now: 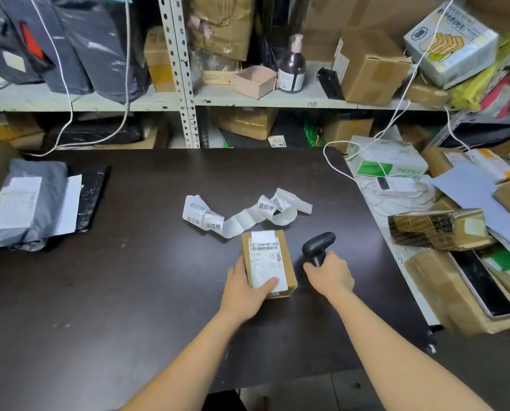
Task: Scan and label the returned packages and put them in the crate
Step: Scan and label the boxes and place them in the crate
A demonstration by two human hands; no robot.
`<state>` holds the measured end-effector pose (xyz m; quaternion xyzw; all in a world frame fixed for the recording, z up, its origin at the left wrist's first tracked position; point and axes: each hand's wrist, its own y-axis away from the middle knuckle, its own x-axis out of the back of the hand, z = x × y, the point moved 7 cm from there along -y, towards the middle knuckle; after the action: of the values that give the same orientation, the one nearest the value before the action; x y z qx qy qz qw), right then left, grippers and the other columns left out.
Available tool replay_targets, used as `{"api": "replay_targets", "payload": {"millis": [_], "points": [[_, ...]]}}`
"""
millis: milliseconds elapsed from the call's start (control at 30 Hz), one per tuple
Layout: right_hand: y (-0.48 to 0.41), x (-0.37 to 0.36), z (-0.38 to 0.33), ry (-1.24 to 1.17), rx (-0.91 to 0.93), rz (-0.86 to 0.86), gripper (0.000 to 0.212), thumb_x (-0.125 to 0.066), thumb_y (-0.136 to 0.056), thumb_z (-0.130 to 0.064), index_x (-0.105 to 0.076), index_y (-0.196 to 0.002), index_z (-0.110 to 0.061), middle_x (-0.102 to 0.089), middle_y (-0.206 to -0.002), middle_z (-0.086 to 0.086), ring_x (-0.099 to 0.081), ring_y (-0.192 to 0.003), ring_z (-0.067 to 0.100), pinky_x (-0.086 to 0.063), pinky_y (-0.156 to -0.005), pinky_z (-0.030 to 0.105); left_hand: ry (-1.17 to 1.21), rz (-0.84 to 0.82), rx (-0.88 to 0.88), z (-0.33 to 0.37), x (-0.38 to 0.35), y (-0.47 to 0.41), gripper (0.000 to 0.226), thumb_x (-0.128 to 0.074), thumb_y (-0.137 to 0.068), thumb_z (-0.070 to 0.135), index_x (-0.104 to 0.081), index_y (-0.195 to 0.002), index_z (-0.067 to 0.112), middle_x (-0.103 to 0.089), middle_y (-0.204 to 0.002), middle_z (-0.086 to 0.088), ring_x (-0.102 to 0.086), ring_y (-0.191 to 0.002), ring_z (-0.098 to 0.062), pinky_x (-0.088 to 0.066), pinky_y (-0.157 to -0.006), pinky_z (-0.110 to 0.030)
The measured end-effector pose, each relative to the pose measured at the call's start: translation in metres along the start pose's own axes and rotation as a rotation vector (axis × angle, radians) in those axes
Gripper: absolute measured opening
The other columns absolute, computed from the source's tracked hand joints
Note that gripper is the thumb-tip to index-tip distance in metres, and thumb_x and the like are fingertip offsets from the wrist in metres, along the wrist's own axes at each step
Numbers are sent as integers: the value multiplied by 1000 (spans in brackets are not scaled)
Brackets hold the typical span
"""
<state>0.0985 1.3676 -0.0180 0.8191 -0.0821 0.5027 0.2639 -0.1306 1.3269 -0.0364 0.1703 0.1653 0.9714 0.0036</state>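
A small cardboard package (289, 256) with a white barcode label lies on the dark table (129, 292), near its middle. My left hand (244, 292) grips the package's near left side, thumb on the label. Just right of it, my right hand (330, 274) is closed around the handle of a black barcode scanner (319, 243), whose head points up and to the right. A curled strip of white return stickers (241, 215) lies on the table just behind the package. No crate is identifiable in view.
Grey and black mailer bags (25, 203) are stacked at the table's left edge. A pile of cardboard boxes and parcels (443, 229) lies to the right of the table. Metal shelving (185, 84) with boxes, bags and a pump bottle stands behind. White cables hang over the shelves.
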Motion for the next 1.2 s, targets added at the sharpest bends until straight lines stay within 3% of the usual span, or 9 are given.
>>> {"api": "replay_targets", "payload": {"millis": [133,233,433,767,933,1200], "points": [[13,25,-27,-502,-20,1,15,-57,-85,-25,-55,-83,-11,-63,-79,6,-64,-63,25,-61,-66,43,3,-1,1,1,0,-6,76,-81,-76,40,-43,-141,28,-59,-130,9,-52,-126,-17,-46,-105,-45],[33,37,-50,-670,-3,-155,21,-59,-84,-27,-62,-79,-7,-59,-58,6,-57,-45,21,-57,-54,37,-13,10,4,2,-1,-10,78,-81,-75,42,-43,-141,30,-59,-130,8,-51,-126,-17,-46,-105,-45],[76,47,-72,-632,21,-370,23,-58,-83,-27,-61,-78,-4,-55,-53,10,-50,-45,24,-48,-51,32,16,17,-30,8,-4,-17,72,-82,-75,37,-47,-138,28,-61,-127,8,-54,-122,-19,-47,-102,-46],[94,59,-75,-693,23,-306,27,-61,-89,-25,-64,-90,2,-54,-53,5,-49,-41,19,-46,-46,29,38,6,-5,5,-5,-19,77,-82,-73,38,-45,-140,29,-57,-131,3,-53,-125,-19,-46,-105,-47],[96,59,-73,-660,5,-311,24,-59,-87,-26,-63,-84,-2,-55,-52,7,-49,-44,23,-47,-50,31,32,14,11,4,-5,-19,80,-83,-73,41,-43,-141,29,-56,-130,4,-51,-125,-19,-45,-105,-46],[97,59,-72,-681,16,-317,20,-61,-89,-23,-63,-90,-3,-53,-58,6,-47,-40,16,-45,-43,25,37,6,15,4,-4,-18,76,-82,-71,43,-45,-137,31,-58,-125,8,-51,-124,-18,-46,-104,-46]]}}
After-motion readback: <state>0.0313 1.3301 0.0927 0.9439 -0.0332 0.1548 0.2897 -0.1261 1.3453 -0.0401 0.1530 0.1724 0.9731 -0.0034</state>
